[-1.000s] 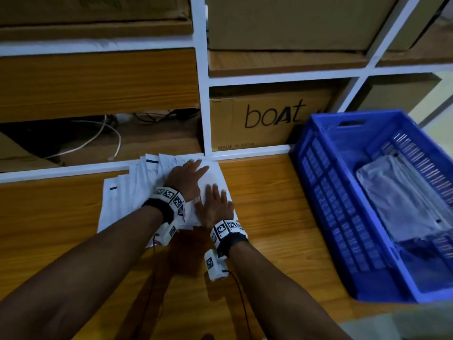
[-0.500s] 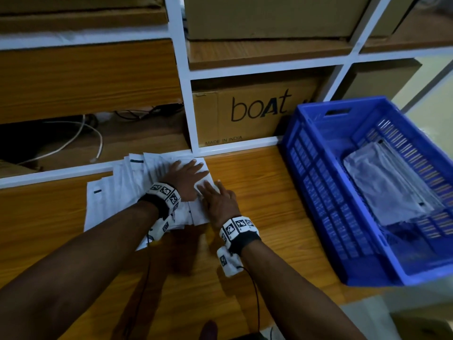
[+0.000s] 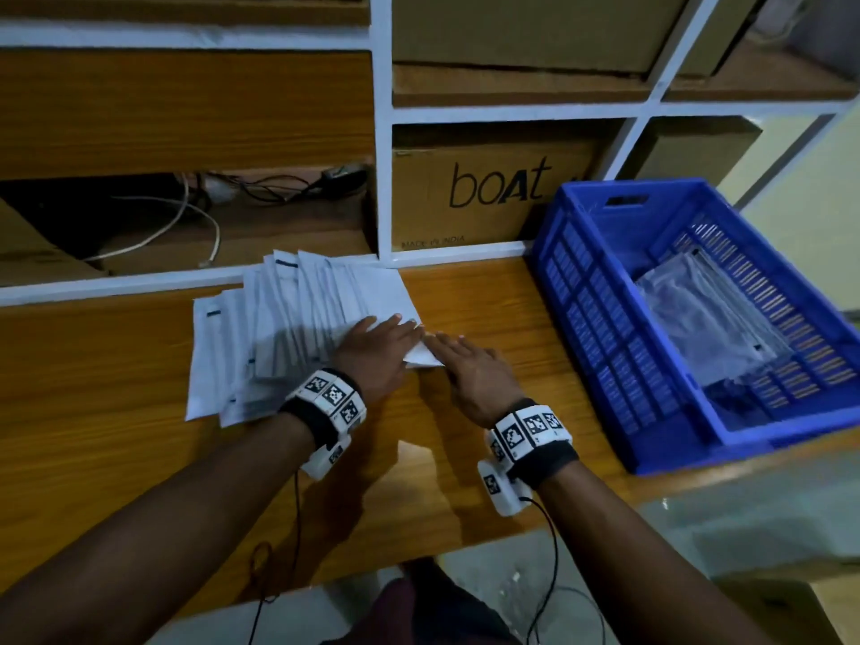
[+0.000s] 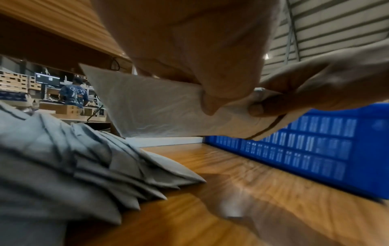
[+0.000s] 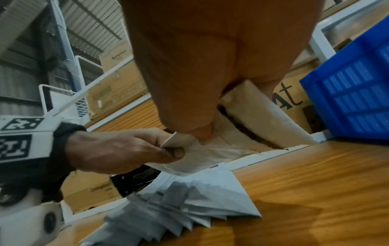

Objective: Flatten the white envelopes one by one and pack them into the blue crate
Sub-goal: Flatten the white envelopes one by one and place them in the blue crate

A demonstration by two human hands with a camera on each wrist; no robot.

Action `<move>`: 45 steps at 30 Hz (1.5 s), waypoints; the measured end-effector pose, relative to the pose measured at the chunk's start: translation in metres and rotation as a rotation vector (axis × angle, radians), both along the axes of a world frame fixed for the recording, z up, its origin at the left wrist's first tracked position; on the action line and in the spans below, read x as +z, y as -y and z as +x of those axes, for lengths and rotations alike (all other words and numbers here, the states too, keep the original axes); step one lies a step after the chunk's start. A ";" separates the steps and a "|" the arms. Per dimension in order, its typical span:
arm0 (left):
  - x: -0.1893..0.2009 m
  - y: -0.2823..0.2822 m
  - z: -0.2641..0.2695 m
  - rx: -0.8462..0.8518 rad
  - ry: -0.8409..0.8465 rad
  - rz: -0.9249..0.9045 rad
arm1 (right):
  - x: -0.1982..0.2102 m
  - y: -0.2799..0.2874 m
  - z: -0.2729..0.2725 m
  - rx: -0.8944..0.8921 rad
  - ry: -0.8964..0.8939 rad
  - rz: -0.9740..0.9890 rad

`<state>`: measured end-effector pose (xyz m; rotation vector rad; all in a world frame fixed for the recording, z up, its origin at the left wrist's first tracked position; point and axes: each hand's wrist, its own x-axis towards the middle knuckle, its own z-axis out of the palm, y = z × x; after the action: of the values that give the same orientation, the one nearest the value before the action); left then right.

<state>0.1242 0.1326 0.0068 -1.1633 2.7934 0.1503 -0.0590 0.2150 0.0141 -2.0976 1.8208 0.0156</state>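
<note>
A fanned pile of white envelopes (image 3: pixel 279 328) lies on the wooden table (image 3: pixel 488 309), left of the blue crate (image 3: pixel 591 328). My left hand (image 3: pixel 386 339) and right hand (image 3: pixel 465 360) meet at the pile's right end. Both pinch one white envelope (image 3: pixel 421 360) by its near edge. In the left wrist view this envelope (image 4: pixel 157 108) is raised above the pile (image 4: pixel 73 158), with my left thumb beneath it. In the right wrist view the right hand (image 5: pixel 200 129) and left hand (image 5: pixel 168 149) grip it (image 5: pixel 210 154) side by side. Flat envelopes (image 3: pixel 702 318) lie in the crate.
White shelving (image 3: pixel 381 132) rises right behind the pile, with a cardboard boAt box (image 3: pixel 493 193) and loose cables (image 3: pixel 200 221) in its bays. The crate stands at the table's right end. The table's front edge (image 3: pixel 419 556) is close to my body.
Both hands lay flat on the pile's right end a second ago. They have slid to its right edge, taken hold of one envelope and raised it.
</note>
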 end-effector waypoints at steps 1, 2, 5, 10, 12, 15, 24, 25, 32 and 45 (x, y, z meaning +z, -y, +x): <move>-0.003 -0.015 0.005 0.011 0.010 -0.001 | -0.001 -0.013 0.003 0.007 -0.030 -0.009; -0.008 -0.030 0.009 0.025 0.021 0.002 | -0.002 -0.026 0.007 0.016 -0.061 -0.011; -0.026 -0.074 0.019 0.082 0.019 0.011 | -0.013 -0.063 0.018 0.048 -0.145 -0.023; -0.060 -0.141 0.036 0.158 -0.053 0.021 | -0.044 -0.118 0.034 0.083 -0.145 -0.023; -0.070 -0.159 0.041 0.174 -0.065 0.036 | -0.066 -0.131 0.034 0.076 -0.124 -0.059; -0.090 -0.178 0.043 0.193 -0.034 0.065 | -0.101 -0.147 0.031 0.056 -0.147 -0.075; -0.132 -0.196 0.045 0.262 -0.135 0.153 | -0.116 -0.159 0.040 -0.049 -0.006 -0.076; -0.132 -0.194 0.044 0.264 -0.170 0.150 | -0.118 -0.154 0.042 -0.070 0.005 -0.084; -0.134 -0.180 0.025 0.340 -0.221 0.063 | -0.143 -0.142 0.039 -0.106 0.026 -0.015; -0.164 -0.178 0.022 0.365 -0.159 0.081 | -0.147 -0.138 0.042 -0.113 0.007 -0.051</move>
<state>0.1467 0.3102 -0.1570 -1.6969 2.6411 0.3983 -0.0172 0.3531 -0.1330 -2.0223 1.9523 -0.0676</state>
